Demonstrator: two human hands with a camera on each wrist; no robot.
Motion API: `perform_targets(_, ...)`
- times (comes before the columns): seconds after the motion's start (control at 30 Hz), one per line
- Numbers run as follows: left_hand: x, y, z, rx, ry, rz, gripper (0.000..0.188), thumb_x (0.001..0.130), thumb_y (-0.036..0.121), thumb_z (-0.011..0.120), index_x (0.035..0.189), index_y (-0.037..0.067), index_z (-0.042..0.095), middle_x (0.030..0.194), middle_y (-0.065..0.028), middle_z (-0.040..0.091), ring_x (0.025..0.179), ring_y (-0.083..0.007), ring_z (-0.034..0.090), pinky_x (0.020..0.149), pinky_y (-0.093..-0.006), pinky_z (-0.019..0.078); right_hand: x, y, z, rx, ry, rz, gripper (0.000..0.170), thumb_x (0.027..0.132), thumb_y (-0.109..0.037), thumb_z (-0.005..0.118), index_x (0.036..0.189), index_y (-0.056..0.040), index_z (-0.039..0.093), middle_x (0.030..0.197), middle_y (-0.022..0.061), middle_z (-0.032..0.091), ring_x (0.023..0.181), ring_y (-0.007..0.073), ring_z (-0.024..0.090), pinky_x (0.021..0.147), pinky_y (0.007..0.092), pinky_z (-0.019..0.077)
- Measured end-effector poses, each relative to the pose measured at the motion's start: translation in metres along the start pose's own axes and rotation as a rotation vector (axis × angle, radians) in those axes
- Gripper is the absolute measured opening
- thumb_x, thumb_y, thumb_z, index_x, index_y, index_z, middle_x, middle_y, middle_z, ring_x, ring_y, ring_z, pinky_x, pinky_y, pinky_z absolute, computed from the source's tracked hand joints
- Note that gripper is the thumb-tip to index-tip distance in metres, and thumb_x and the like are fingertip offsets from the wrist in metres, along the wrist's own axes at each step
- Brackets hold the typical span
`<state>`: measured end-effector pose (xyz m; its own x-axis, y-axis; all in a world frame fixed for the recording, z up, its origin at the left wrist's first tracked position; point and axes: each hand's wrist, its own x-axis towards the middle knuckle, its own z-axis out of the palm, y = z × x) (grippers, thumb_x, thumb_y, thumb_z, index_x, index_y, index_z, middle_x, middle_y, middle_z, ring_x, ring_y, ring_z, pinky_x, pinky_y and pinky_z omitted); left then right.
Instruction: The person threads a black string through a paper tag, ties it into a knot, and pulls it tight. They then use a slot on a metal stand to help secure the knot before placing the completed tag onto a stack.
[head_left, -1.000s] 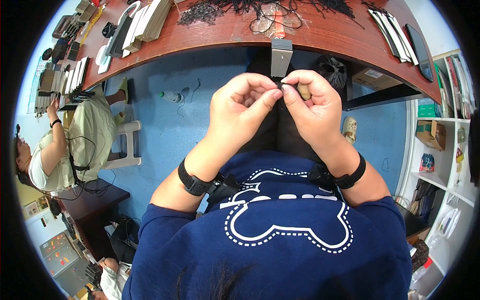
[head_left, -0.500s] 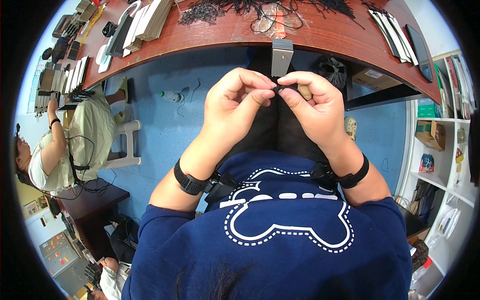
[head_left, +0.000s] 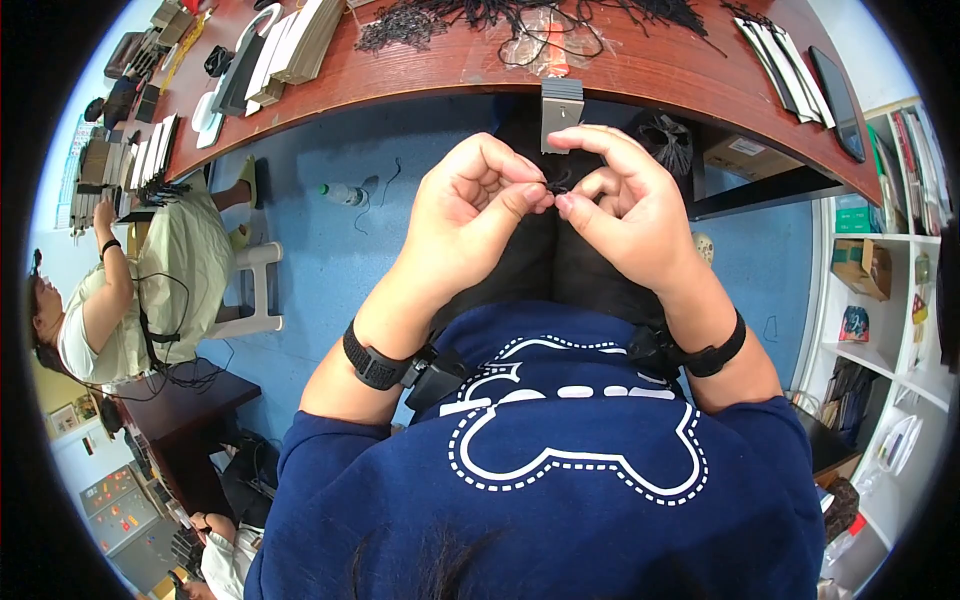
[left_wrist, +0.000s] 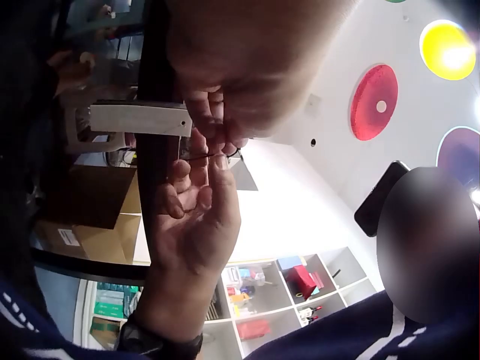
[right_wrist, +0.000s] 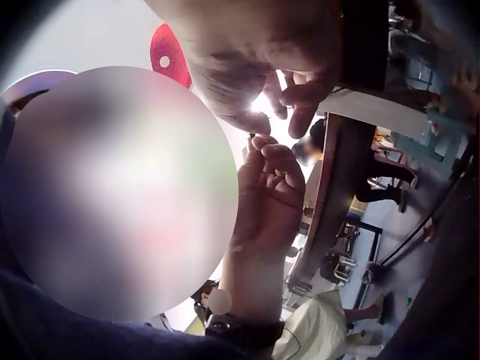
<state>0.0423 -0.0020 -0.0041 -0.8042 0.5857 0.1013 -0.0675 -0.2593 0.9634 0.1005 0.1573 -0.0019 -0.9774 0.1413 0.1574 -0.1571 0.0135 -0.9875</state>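
Note:
Between both hands, in front of the lap in the head view, is a thin black cord point(head_left: 560, 186). My left hand point(head_left: 468, 212) pinches it between thumb and index fingertip. On the other side my right hand point(head_left: 640, 215) has its thumb against the cord, middle finger curled near it and index finger raised. In the left wrist view the cord point(left_wrist: 199, 157) stretches as a fine dark line across the right fingers to the left fingertips. Just beyond the hands, a stack of grey cards point(head_left: 562, 115) with a small hole juts over the table edge.
The red-brown table point(head_left: 450, 70) carries a heap of black cords point(head_left: 650, 12), a pile of small black loops point(head_left: 403, 27), clear plastic wrap and card stacks point(head_left: 305, 45). A phone-like black slab point(head_left: 838, 100) lies at right. Another person point(head_left: 110, 290) sits at left.
The right index finger has lifted off the cord and spread away from the thumb. The left hand has shifted slightly, still pinching the cord.

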Motion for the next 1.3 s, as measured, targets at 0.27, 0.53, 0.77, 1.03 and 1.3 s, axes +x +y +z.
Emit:
perform_targets(0.27,0.000,0.000,-0.003,-0.024,-0.103,-0.052,0.010,0.081,-0.001,0.058,0.085,0.003,0.050,0.083,-0.0058,0.058,0.076,-0.0112,0.058,0.071,-0.0237,0.0482,-0.001,0.011,-0.010,0.392,-0.232,0.229,0.011,0.079,-0.001,0.059,0.090,-0.0016,0.056,0.081,0.0022,0.057,0.070,0.0063,0.055,0.059,0.0165,0.0435)
perform_targets(0.53,0.000,-0.004,-0.004,-0.166,-0.122,-0.087,0.008,0.085,0.001,0.054,0.091,0.003,0.051,0.081,-0.0054,0.058,0.074,-0.0111,0.058,0.071,-0.0247,0.0481,-0.001,0.013,-0.003,0.399,-0.175,0.078,0.007,0.079,-0.001,0.058,0.086,-0.0011,0.056,0.078,-0.0006,0.056,0.067,0.0034,0.051,0.060,0.0165,0.0416)
perform_targets(0.77,0.000,0.006,-0.003,0.062,-0.017,-0.069,0.033,0.081,0.002,0.058,0.113,0.004,0.050,0.089,-0.0050,0.056,0.077,-0.0114,0.054,0.071,-0.0243,0.0441,-0.002,0.006,-0.009,0.296,-0.147,0.214,0.008,0.078,-0.001,0.060,0.086,-0.0001,0.058,0.079,-0.0025,0.056,0.065,0.0006,0.048,0.057,0.0146,0.0399)
perform_targets(1.03,0.008,-0.003,-0.007,0.851,-0.080,0.547,0.021,0.066,0.003,0.070,0.086,0.004,0.064,0.074,-0.0068,0.059,0.067,-0.0170,0.056,0.064,-0.0253,0.0460,0.001,0.020,-0.014,0.305,-0.182,0.356,0.010,0.080,-0.007,0.062,0.087,-0.0007,0.060,0.075,-0.0035,0.053,0.061,0.0011,0.045,0.054,0.0153,0.0370)
perform_targets(1.3,0.016,-0.060,-0.027,0.522,-0.082,-0.243,0.007,0.082,0.009,0.060,0.086,0.005,0.056,0.076,0.0033,0.053,0.068,-0.0039,0.047,0.062,-0.0188,0.0398,0.015,0.036,-0.021,0.713,-0.156,0.279,0.018,0.085,-0.018,0.056,0.089,-0.0020,0.061,0.081,0.0038,0.062,0.067,0.0077,0.056,0.061,0.0206,0.0443)
